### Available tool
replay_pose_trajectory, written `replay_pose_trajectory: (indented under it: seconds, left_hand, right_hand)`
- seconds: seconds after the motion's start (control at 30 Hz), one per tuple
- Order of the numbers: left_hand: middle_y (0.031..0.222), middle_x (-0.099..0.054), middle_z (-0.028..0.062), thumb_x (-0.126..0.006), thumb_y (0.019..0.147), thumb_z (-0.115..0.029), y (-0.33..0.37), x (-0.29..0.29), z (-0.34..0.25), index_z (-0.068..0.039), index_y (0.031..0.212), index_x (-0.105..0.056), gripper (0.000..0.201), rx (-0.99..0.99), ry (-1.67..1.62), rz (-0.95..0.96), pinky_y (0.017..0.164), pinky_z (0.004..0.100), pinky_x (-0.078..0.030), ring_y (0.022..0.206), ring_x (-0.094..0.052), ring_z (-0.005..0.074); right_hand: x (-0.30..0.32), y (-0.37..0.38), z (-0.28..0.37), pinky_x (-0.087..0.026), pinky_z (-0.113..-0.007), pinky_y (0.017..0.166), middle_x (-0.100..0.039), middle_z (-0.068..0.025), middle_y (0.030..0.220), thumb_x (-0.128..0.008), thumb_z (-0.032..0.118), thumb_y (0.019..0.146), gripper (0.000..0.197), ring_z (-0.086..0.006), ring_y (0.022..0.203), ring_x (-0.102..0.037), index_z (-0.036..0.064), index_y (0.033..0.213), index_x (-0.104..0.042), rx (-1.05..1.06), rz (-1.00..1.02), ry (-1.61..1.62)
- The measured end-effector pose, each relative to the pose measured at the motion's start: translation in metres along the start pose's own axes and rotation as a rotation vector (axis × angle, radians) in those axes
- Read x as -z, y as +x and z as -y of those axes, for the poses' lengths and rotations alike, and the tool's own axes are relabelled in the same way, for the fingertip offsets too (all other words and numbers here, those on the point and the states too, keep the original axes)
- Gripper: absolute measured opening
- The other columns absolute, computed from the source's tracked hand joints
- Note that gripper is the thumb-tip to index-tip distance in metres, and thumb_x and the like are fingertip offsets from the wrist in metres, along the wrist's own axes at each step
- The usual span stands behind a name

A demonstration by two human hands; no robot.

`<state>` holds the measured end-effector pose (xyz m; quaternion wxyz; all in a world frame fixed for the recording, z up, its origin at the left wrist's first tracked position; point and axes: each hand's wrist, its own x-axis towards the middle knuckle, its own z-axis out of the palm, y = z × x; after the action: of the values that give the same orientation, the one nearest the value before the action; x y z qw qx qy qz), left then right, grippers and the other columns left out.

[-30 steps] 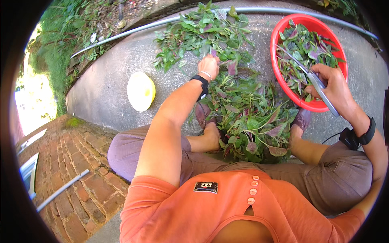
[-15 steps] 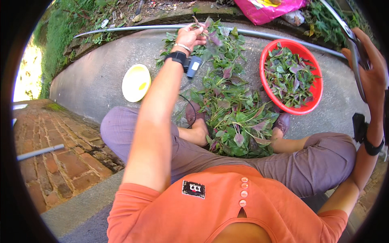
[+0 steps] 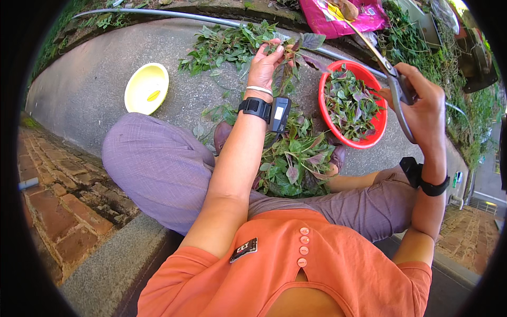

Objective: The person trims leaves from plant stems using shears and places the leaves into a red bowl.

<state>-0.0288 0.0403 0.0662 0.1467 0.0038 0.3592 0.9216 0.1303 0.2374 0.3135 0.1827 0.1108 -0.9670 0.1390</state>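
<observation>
My left hand [image 3: 265,66] is closed on a leafy stem [image 3: 303,45] whose green and purple leaves stick out to the right. Wrapped round the handles of a pair of scissors [image 3: 388,67] is my right hand [image 3: 420,100], above the right side of the red basin [image 3: 322,119]. The long blades point up and left, away from the stem. Cut leaves [image 3: 351,103] fill much of the basin. One heap of leafy stems [image 3: 293,169] lies between my feet, and another heap [image 3: 227,47] spreads farther off on the concrete, beyond my left hand.
A pale yellow bowl [image 3: 134,87] with a small yellow piece inside sits to the left. Behind the leaves runs a grey pipe [image 3: 174,16] along the concrete edge. A pink bag [image 3: 364,18] lies at the far side. Brick paving [image 3: 58,206] is at the lower left.
The view has shifted. My left hand has come right and nearer with the leafy stem. My right hand has brought the scissors left, closer to the basin and to the other hand.
</observation>
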Motion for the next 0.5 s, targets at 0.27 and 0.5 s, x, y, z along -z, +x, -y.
replay_pose_trajectory:
  seconds: [0.27, 0.5]
  left_hand:
    - [0.091, -0.059, 0.0078, -0.062, 0.095, -0.003, 0.002, -0.011, -0.004, -0.007, 0.108, -0.058, 0.014, 0.055, -0.425, 0.114, 0.06, 0.0266, -0.046, 0.071, -0.056, 0.0151]
    - [0.092, -0.065, 0.0019, -0.069, 0.092, -0.009, 0.005, -0.017, 0.006, -0.01, 0.105, -0.064, 0.014, 0.1, -0.433, 0.052, 0.066, 0.0309, -0.051, 0.076, -0.059, 0.0119]
  right_hand:
    - [-0.039, -0.012, -0.029, -0.049, -0.041, 0.061, -0.065, -0.0155, 0.079, -0.076, 0.008, 0.071, 0.037, -0.0336, 0.067, -0.063, 0.0041, 0.106, -0.063, 0.007, 0.089, -0.166]
    - [-0.049, -0.015, -0.031, -0.048, -0.044, 0.063, -0.06, -0.0124, 0.079, -0.067, 0.0, 0.058, 0.05, -0.0338, 0.072, -0.06, 0.003, 0.107, -0.058, 0.187, 0.127, -0.274]
